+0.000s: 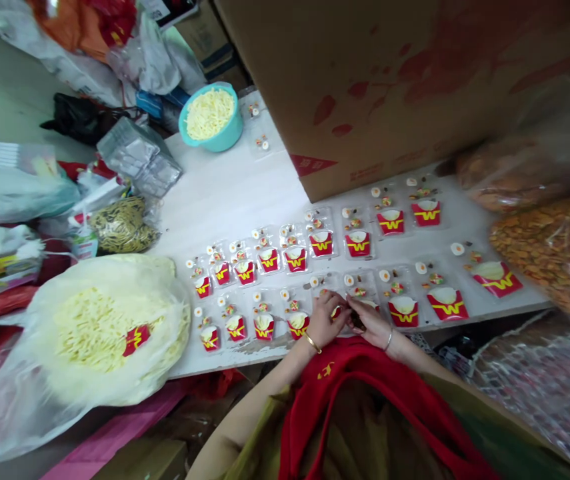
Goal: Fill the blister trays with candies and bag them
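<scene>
Close to the table's front edge, my left hand [329, 320] and my right hand [373, 325] meet over the front row of clear blister trays. Several small dark brown pieces [356, 321] lie in my curled right hand; their kind is too small to tell. My left fingers are pinched together beside them, and whatever they hold is hidden. Each tray carries a red toy fries box [403, 311] with a yellow W, a tiny fried egg [385, 275] and other miniature food pieces [397, 288]. My hands partly cover two trays.
A clear bag of pale fry-like sticks [89, 327], with a red box on top, sits at left. A turquoise bowl [239, 123] of similar sticks stands farther back. A large carton [365, 133] blocks the back right. Bagged orange-brown pieces [549, 253] lie at right.
</scene>
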